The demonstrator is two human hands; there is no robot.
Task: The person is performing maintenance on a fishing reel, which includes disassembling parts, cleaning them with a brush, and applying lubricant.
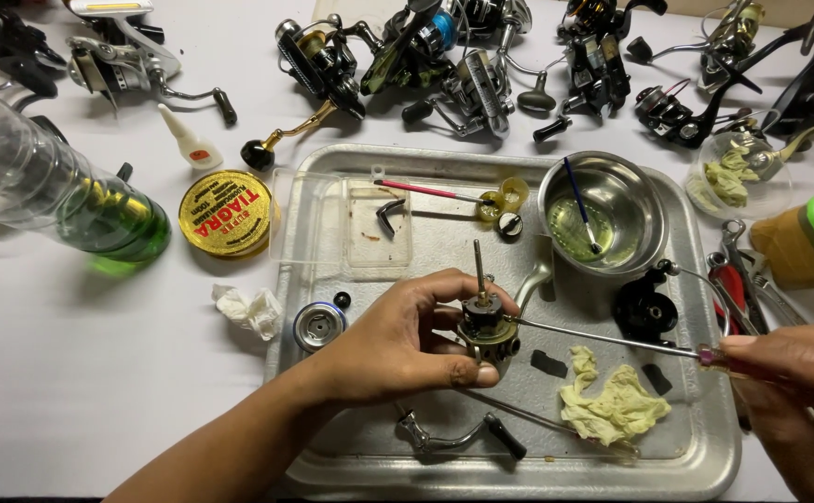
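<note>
Holding item one: my left hand [407, 340], fingers curled and pinching a stripped spinning-reel body [488, 328] between thumb and fingertips, main shaft pointing up toward twelve o'clock. The body sits above the middle of the metal tray [705, 466], not resting on it.

Item two: my right hand [784, 359], at three o'clock from the reel body, fingers pressed together around the red-handled end of a thin screwdriver [602, 337]. Its tip touches the body's side.

Item three, tray contents:
- yellowed rag [616, 402], five o'clock from the body, just beside the tool shaft's line.
- loose crank handle [463, 433], six o'clock.
- silver spool [318, 326], nine o'clock, near my wrist.
- black rotor with bail wire [647, 305], between the body and my right hand.
- steel bowl [602, 212] of yellowish fluid with a blue brush, one o'clock.
- clear plastic lid [351, 224] holding a small black part, eleven o'clock.

Item four, off tray: round yellow tin [226, 212] and a clear bottle with green fluid [57, 200] at ten o'clock; row of assembled reels [467, 79] across twelve o'clock.

Risks, as I judge them:
- Tool tip slipping off the fastener, because the grip is far out at the handle end; it could gouge the body or jab my left thumb.
- A freed screw dropping and rolling under the rag or off the tray's edge.
- My right forearm catching the bail wire and dragging the rotor.
- A jolt tipping the bowl and flooding the loose parts.
- Greasy fingers letting the body twist, bending the upright shaft.
</note>
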